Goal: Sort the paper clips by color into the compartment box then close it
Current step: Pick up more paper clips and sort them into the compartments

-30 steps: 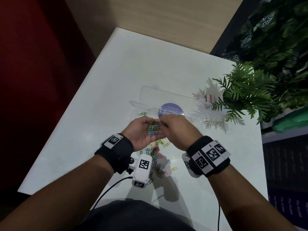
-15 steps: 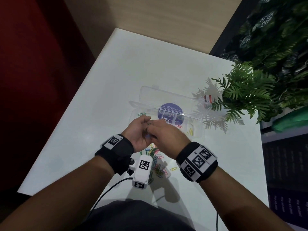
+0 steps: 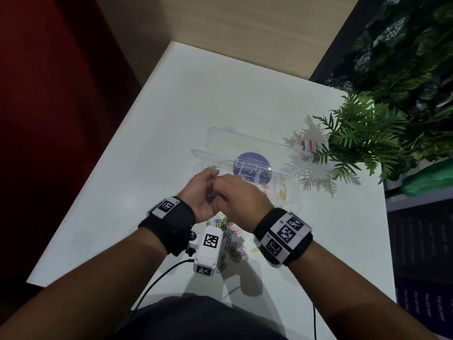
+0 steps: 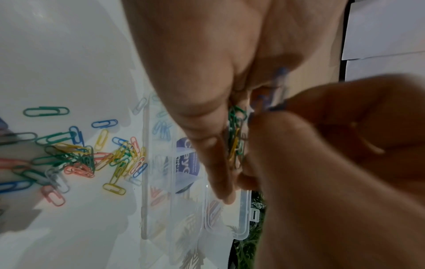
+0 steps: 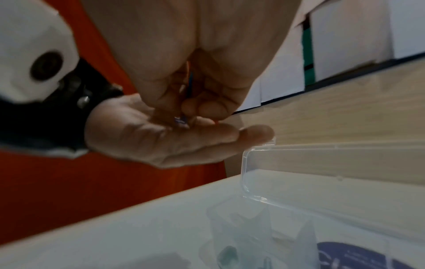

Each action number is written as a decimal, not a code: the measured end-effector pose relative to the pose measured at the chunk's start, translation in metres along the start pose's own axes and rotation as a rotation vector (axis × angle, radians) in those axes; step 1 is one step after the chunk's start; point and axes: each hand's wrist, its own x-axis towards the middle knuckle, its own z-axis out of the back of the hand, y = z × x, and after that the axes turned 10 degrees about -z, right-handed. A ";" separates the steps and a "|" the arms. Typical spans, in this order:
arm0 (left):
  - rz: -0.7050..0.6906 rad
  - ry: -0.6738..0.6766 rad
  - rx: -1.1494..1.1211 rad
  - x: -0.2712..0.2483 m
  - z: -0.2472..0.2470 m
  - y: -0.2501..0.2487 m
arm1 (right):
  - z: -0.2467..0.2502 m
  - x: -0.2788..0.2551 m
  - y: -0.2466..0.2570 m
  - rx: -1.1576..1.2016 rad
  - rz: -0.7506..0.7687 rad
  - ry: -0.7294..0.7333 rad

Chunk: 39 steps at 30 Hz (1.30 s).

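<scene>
My left hand (image 3: 208, 186) is cupped palm-up just in front of the clear compartment box (image 3: 293, 192), holding a small bunch of green and yellow paper clips (image 4: 235, 140). My right hand (image 3: 221, 190) lies over that palm and its fingertips pinch a blue paper clip (image 4: 278, 91), seen again in the right wrist view as a blue paper clip (image 5: 181, 120) above the left palm (image 5: 147, 140). The box lid (image 3: 220, 138) stands open behind. Green, red and yellow clips lie in separate compartments. A loose pile of mixed clips (image 3: 230, 239) lies on the white table (image 3: 171, 119) under my wrists.
A fern-like plant (image 3: 362, 143) overhangs the table's right side, close to the box's right end. A cable (image 3: 157, 283) runs from the left wrist camera (image 3: 208, 251) toward my body. The table's left edge drops off beside a red wall.
My right hand has slid left over the left palm and dipped its fingers into the bunch of clips. The left hand has barely moved.
</scene>
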 end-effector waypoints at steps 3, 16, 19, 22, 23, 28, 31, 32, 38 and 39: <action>-0.058 -0.012 -0.030 0.000 -0.001 -0.001 | 0.012 0.003 -0.001 0.315 -0.215 -0.092; -0.064 -0.079 -0.040 -0.005 0.036 -0.011 | -0.006 0.063 -0.050 0.470 -0.701 -0.029; -0.078 -0.091 -0.045 -0.004 0.041 -0.014 | -0.020 0.076 -0.054 0.259 -0.719 0.060; -0.084 -0.096 -0.052 -0.002 0.042 -0.018 | -0.026 0.085 -0.057 0.100 -0.722 0.137; -0.086 -0.095 -0.056 -0.002 0.042 -0.019 | -0.026 0.087 -0.059 0.067 -0.726 0.162; -0.083 -0.091 -0.053 -0.001 0.037 -0.020 | -0.023 0.084 -0.068 0.076 -0.716 0.210; -0.077 -0.079 -0.042 -0.002 0.033 -0.019 | -0.009 0.075 -0.063 0.195 -0.676 0.081; -0.072 -0.071 -0.040 -0.002 0.031 -0.019 | -0.004 0.071 -0.059 0.252 -0.641 0.038; -0.036 0.012 0.021 -0.006 0.019 -0.016 | 0.019 0.046 -0.013 0.139 -0.281 0.118; -0.031 0.035 0.021 -0.007 0.017 -0.015 | 0.018 0.044 -0.008 0.060 -0.225 0.149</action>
